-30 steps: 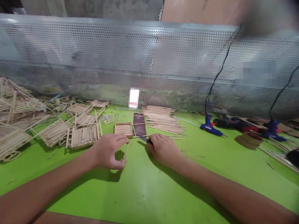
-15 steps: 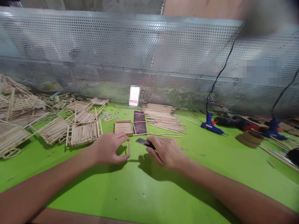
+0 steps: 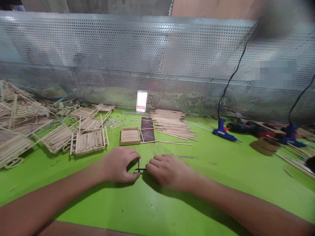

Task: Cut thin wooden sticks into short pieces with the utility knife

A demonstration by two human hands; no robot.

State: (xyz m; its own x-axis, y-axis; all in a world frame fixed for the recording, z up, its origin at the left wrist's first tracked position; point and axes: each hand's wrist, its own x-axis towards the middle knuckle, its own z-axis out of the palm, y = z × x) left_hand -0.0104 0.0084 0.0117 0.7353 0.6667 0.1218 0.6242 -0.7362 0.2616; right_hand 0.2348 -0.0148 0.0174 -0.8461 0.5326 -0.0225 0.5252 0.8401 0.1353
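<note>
Between the thumb and fingers of my left hand (image 3: pixel 122 164) a short wooden stick (image 3: pixel 139 162) is held by its two ends. My right hand (image 3: pixel 169 171) is closed around a knife, whose handle is hidden in the fist. Its dark blade (image 3: pixel 142 169), seen edge-on, points left and crosses the stick near its lower end. Just beyond my hands lies a small tray of wooden sticks (image 3: pixel 130 135) with a raised rim. Right of it a dark brown strip (image 3: pixel 147 129) has thin sticks across its edge.
A heap of loose sticks (image 3: pixel 172 123) lies at the back middle. Several stick-built pieces (image 3: pixel 90 142) crowd the left. Blue glue guns (image 3: pixel 224 131) and a brown tape roll (image 3: pixel 264 146) sit at the right. A perforated metal panel (image 3: pixel 110 62) closes off the back of the green table (image 3: pixel 152 209).
The knife has turned from flat to edge-on and moved left and down onto the stick. My left hand has shifted slightly right and nearer, still holding the stick.
</note>
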